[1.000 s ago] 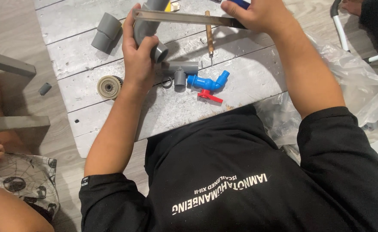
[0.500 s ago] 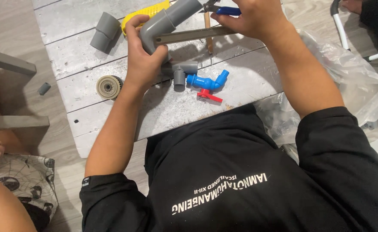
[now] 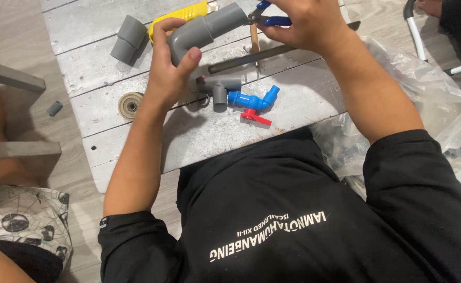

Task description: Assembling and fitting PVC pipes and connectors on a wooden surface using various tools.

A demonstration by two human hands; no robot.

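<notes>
left hand (image 3: 170, 71) grips grey elbow pipe (image 3: 204, 30), axis slanting far-right | right hand (image 3: 304, 23) closed on blue-handled tool (image 3: 272, 20) beside it

I am seeing matt grey plastic on the pipe elbow (image 3: 201, 31) my left hand (image 3: 170, 73) is gripping. The worktop (image 3: 304, 99) is showing rough, whitewashed wood planks. The valve (image 3: 252, 100) is looking like glossy blue plastic with a red handle. The bag (image 3: 424, 99) is crinkling clear, shiny plastic film.
</notes>
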